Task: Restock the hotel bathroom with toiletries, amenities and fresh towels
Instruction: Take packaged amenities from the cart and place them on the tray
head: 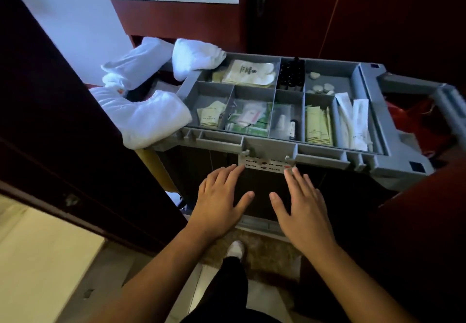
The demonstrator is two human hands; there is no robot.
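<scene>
The dark front of the cart (216, 161) under the tray is sinking into shadow, so I cannot tell whether the hands are touching it or hovering just in front of it. Print on the small white label card (264, 165) is too fine to read, and a red bag (413, 113) at the far right is showing only in part behind the cart's handle. The grey tray (277, 146) is holding its goods in separate compartments. In the back row, white folded packets (248, 73) are lying at the left, dark bottles (291, 74) are standing upright in the narrow middle slot, and pale round soaps (321, 88) are lying loose to the right. In the front row, pale green sachets (210, 117) are sitting at the left, and mixed green and white packets (248, 118) are lying beside them. Next come a small bottle (292, 128), green packets (316, 127) and long white wrapped items (353, 120). White towels (151, 118) are piling up against the tray's left end. The left hand (219, 201) and right hand (302, 204) are stretching forward palms down with fingers spread, holding nothing. Their fingertips are reaching just below the tray's front rim and the card, with the toiletries above them and the towels well off to the left.
</scene>
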